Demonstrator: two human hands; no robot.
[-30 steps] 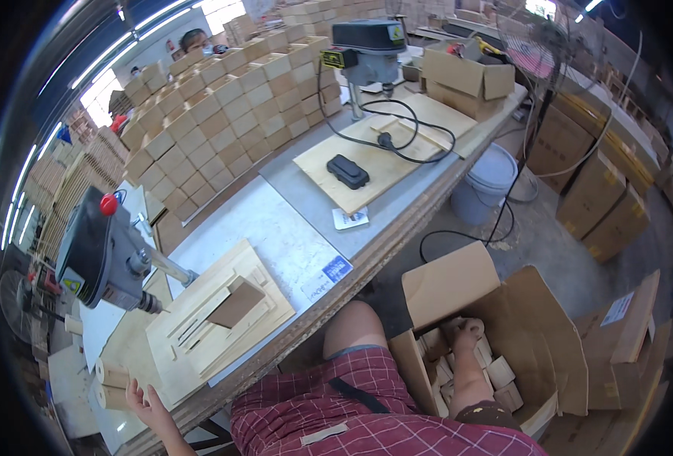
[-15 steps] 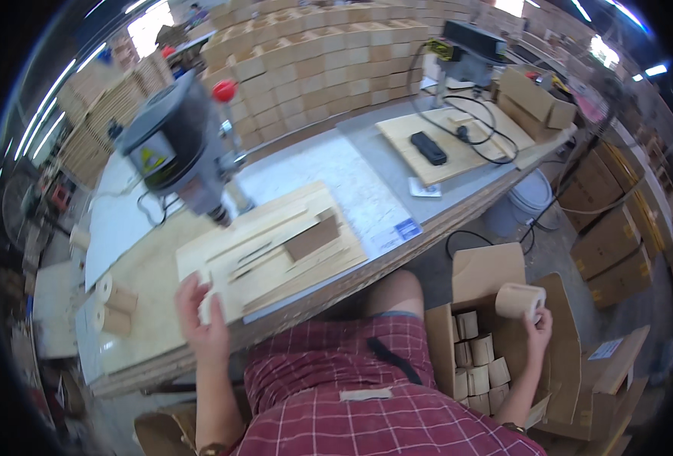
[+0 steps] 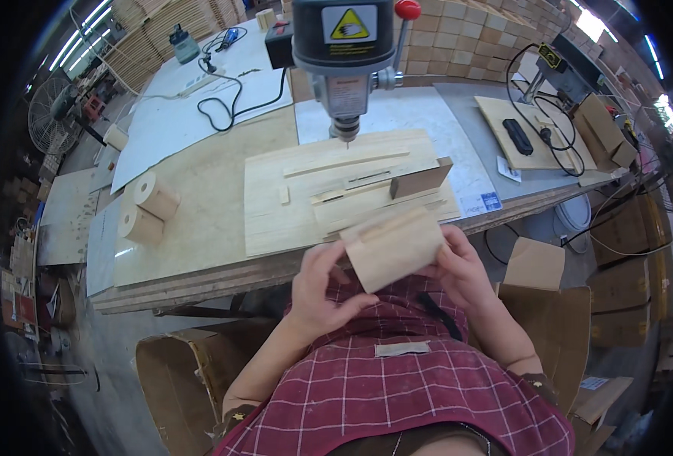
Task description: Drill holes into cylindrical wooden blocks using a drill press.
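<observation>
Head view: two pale wooden cylinders [image 3: 150, 209] rest near the left edge of the surface [image 3: 207, 220]; the left of the hands [image 3: 314, 289] is loosely spread by the block's left end, contact unclear; the drill press [image 3: 344, 91] stands beyond. The wooden block [image 3: 395, 249] is held up at the surface's front edge, its right end pinched by the right hand [image 3: 464, 273]. Handling it well calls for a firm right grip, left fingers supporting evenly, and all fingertips clear of the bit.
</observation>
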